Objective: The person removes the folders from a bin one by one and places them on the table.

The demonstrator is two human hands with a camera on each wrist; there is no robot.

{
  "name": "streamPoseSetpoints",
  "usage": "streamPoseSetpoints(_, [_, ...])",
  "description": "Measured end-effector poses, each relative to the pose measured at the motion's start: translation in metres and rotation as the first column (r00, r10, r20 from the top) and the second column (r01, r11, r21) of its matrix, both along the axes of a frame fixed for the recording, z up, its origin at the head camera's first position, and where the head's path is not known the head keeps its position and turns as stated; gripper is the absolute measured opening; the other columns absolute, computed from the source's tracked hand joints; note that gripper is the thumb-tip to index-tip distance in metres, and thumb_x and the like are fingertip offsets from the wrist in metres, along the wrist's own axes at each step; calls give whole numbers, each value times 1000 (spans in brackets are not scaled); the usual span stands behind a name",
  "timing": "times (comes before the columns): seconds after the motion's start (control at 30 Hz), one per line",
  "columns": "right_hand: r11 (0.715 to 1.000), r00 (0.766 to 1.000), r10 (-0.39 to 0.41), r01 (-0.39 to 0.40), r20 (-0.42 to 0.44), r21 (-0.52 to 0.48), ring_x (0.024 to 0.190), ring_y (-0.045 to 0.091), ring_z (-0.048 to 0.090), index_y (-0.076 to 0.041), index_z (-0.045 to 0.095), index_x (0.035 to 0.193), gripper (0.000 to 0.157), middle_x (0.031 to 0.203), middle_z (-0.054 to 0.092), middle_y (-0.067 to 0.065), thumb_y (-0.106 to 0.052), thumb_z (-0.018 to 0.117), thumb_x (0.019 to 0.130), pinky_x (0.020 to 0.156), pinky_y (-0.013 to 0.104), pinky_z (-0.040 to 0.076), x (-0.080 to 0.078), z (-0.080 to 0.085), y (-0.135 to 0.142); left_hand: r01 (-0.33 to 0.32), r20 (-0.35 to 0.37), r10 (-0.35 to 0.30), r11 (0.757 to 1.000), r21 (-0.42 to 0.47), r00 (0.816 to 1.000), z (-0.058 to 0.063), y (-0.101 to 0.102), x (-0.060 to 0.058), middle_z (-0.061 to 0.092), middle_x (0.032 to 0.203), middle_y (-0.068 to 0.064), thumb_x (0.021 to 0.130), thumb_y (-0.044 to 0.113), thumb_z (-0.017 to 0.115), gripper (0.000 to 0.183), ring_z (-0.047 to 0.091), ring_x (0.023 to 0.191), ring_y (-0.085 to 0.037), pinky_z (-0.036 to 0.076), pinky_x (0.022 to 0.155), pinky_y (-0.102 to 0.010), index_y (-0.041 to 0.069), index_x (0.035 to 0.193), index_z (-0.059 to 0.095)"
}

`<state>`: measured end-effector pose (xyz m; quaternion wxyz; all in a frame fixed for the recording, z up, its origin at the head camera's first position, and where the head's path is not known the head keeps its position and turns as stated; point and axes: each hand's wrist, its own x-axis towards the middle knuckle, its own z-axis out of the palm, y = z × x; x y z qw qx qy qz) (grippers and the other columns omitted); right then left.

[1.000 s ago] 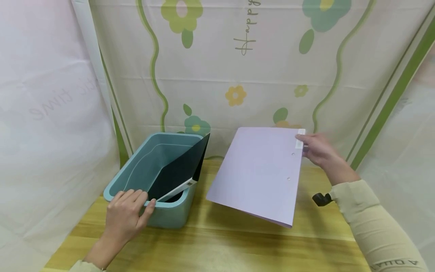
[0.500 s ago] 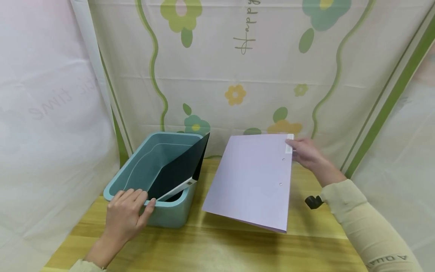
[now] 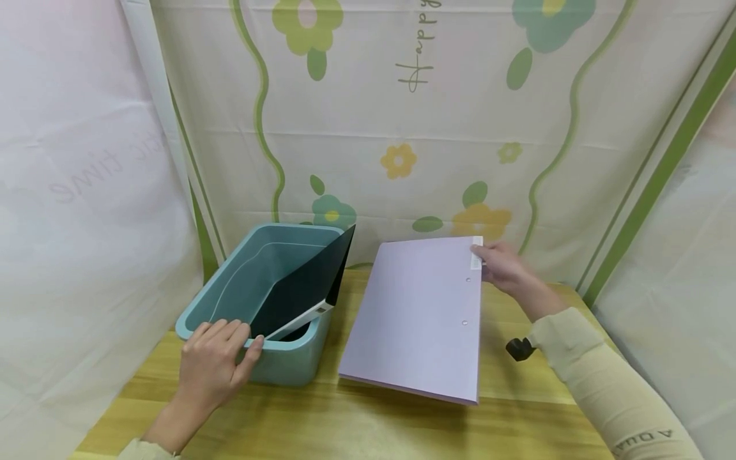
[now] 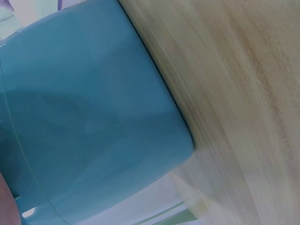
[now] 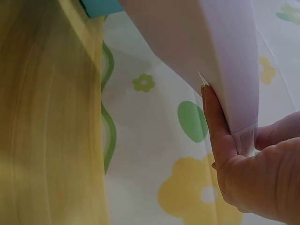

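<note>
My left hand [image 3: 211, 364] grips the near rim of a blue-green plastic bin [image 3: 290, 367], fingers over the edge. A black file folder [image 3: 301, 275] with a white spine leans inside that bin, its upper corner sticking out past the right rim. In my right hand [image 3: 505, 271] a lilac file folder [image 3: 414, 313] is pinched at its white-labelled spine corner, thumb on the front face. The right wrist view shows the fingers [image 5: 216, 119] along the folder's other side. The lilac folder tilts close over the table, right of the bin.
The wooden table [image 3: 345, 425] runs up to a white flower-print curtain [image 3: 454, 121] at the back. More white cloth [image 3: 86, 236] hangs at the left side. A small black piece [image 3: 520, 349] sticks out from the right cuff.
My right hand has moved left and toward me, bringing the lilac folder lower and nearer the bin. The left hand, bin and black folder have stayed put.
</note>
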<state>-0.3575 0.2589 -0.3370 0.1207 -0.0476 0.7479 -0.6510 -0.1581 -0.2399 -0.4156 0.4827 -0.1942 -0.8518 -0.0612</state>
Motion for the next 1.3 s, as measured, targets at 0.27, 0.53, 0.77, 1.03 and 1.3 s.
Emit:
streamPoseSetpoints(0.27, [1000, 1000, -2, 2, 9, -18, 85, 11, 68, 21, 43, 132, 44, 93, 68, 2, -17, 42, 110, 79, 29, 58, -2, -4, -8, 6, -23, -5, 1000, 17, 1000, -1, 0, -2, 38, 60, 6, 105, 50, 37, 52, 40, 54, -18, 33, 54, -36, 14, 68, 44])
streamPoseSetpoints(0.53, [999, 1000, 17, -16, 24, -31, 86, 12, 69, 23, 38, 139, 50, 95, 68, 3, -17, 41, 111, 80, 29, 58, -3, -7, -15, 0, -4, 0, 1000, 5, 1000, 0, 1, 0, 40, 60, 5, 105, 50, 37, 52, 42, 55, -18, 35, 55, -37, 14, 68, 45])
streamPoseSetpoints(0.77, [1000, 999, 24, -24, 33, -9, 91, 14, 69, 21, 40, 141, 50, 113, 65, 16, -18, 40, 111, 83, 31, 58, -3, -10, -20, -9, 13, 9, 1000, -6, 1000, 1, 0, 1, 41, 60, 5, 106, 49, 36, 52, 42, 55, -18, 36, 55, -37, 14, 68, 45])
streamPoseSetpoints(1.03, [999, 998, 45, -44, 46, -31, 90, 15, 69, 22, 42, 139, 50, 104, 68, 10, -19, 42, 110, 82, 31, 58, -3, -14, -26, -7, 6, 7, 1000, -7, 1000, 0, 0, 0, 40, 60, 6, 105, 49, 36, 51, 41, 55, -17, 35, 55, -36, 15, 68, 44])
streamPoseSetpoints(1.3, [998, 997, 59, -57, 56, -39, 87, 14, 69, 21, 41, 140, 48, 97, 69, 7, -17, 42, 111, 80, 31, 58, -5, -20, -32, -9, 23, 9, 1000, -11, 1000, 2, 0, 2, 42, 60, 5, 106, 49, 36, 51, 41, 55, -17, 35, 55, -36, 14, 69, 45])
